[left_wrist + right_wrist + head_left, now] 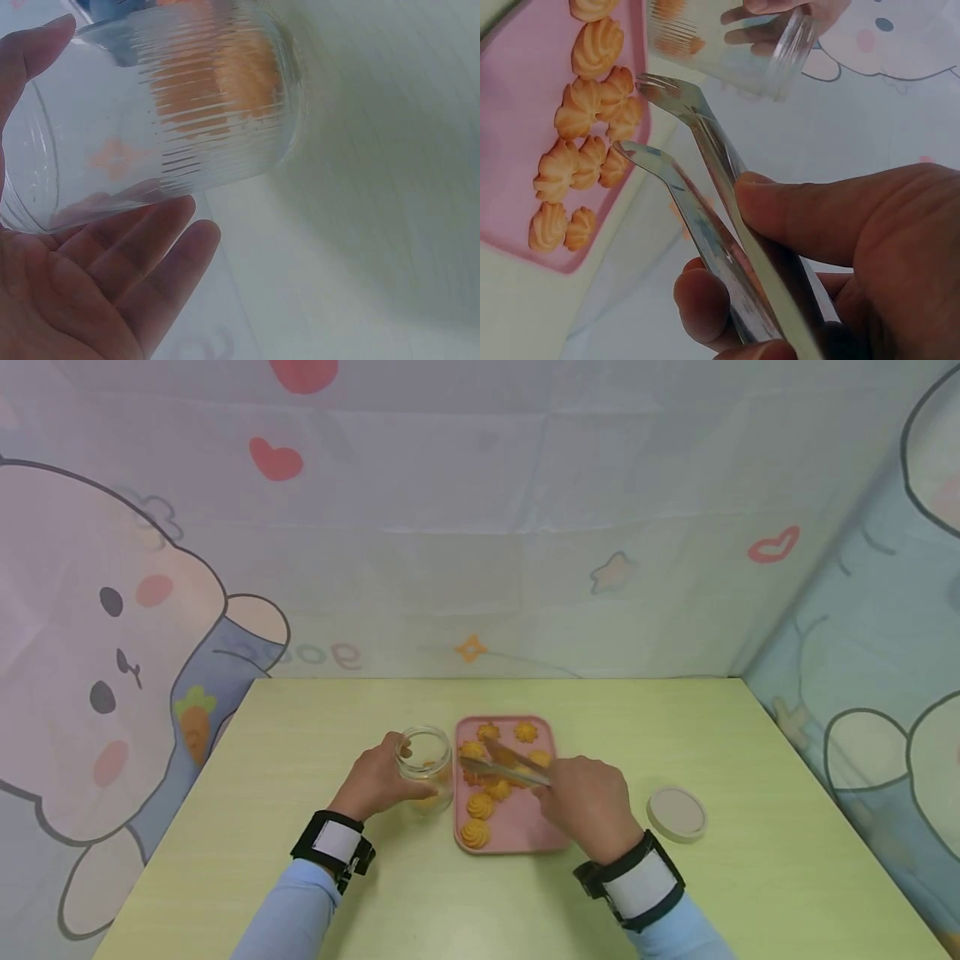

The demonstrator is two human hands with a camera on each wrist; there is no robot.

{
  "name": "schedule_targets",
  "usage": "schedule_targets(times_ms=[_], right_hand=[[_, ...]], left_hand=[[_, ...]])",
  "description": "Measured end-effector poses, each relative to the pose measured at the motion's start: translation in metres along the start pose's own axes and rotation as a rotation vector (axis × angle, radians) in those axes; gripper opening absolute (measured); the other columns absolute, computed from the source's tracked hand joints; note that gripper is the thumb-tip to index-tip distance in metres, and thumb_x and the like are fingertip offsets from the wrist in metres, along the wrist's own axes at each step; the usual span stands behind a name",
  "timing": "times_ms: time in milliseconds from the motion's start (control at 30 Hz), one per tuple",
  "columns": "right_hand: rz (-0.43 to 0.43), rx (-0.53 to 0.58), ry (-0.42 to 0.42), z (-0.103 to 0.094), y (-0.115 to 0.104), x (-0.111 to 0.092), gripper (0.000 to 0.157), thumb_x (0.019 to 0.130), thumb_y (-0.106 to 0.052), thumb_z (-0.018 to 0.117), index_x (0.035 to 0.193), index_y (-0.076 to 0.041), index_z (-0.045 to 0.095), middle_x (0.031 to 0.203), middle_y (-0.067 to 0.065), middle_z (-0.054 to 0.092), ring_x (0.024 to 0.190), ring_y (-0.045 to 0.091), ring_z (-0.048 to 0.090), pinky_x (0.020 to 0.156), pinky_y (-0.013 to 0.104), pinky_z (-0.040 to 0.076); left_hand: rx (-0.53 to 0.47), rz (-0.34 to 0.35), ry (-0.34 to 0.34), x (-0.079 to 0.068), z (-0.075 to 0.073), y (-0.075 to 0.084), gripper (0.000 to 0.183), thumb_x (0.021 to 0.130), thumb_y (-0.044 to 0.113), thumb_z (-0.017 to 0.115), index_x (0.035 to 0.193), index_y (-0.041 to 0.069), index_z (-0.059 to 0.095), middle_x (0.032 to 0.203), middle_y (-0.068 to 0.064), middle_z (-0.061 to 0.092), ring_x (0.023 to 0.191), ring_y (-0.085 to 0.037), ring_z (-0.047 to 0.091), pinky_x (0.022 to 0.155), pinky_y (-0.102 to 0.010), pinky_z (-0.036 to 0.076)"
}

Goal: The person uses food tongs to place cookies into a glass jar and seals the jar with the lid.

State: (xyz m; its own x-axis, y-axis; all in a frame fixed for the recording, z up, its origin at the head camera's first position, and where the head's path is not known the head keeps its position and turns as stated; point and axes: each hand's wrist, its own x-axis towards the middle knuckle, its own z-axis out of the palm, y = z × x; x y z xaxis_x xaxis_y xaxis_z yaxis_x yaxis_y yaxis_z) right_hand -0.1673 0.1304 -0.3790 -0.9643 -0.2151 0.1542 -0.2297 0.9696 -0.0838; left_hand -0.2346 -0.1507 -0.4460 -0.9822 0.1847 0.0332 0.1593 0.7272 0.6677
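Observation:
My left hand [375,783] holds a clear glass jar [442,787] upright, thumb and fingers around its sides. In the left wrist view, orange-yellow cookies [251,75] show through the ribbed lower wall of the jar. On the jar's right lies a pink tray [528,828] bearing several swirled cookies [480,806]. My right hand [588,802] grips metal tongs [504,771] over the tray. Their tips stand apart near the cookies, and one tip has prongs, as the right wrist view shows; no cookie is visible between them.
A round off-white lid [677,814] lies to the right of my right hand on the pale yellow table [360,710]. Behind the table hangs a printed cloth [465,485] with cartoon figures, and more cloth covers the right side.

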Motion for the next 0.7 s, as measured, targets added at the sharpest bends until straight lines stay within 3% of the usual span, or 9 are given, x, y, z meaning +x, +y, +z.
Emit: schedule_targets(times_ms=[433, 700], right_hand=[[0.016, -0.022, -0.084, 0.009, -0.008, 0.012, 0.034, 0.084, -0.030, 0.075, 0.063, -0.010, 0.058, 0.051, 0.000, 0.046, 0.045, 0.014, 0.044, 0.038, 0.029, 0.037], [-0.012, -0.055, -0.061, 0.016, -0.010, 0.013, 0.037, 0.083, -0.033, 0.077, 0.062, -0.009, 0.057, 0.053, 0.001, 0.047, 0.045, 0.015, 0.046, 0.037, 0.030, 0.038]], left_hand=[[-0.012, 0.008, -0.006, 0.000, -0.001, 0.000, 0.080, 0.066, 0.037, 0.090, 0.124, -0.002, 0.051, 0.118, -0.020, 0.062, 0.092, -0.026, 0.060, 0.080, -0.042, 0.049], [-0.014, -0.006, -0.011, 0.000, -0.001, 0.000, 0.080, 0.066, 0.038, 0.090, 0.125, 0.000, 0.051, 0.117, -0.019, 0.062, 0.090, -0.025, 0.060, 0.079, -0.041, 0.049]])
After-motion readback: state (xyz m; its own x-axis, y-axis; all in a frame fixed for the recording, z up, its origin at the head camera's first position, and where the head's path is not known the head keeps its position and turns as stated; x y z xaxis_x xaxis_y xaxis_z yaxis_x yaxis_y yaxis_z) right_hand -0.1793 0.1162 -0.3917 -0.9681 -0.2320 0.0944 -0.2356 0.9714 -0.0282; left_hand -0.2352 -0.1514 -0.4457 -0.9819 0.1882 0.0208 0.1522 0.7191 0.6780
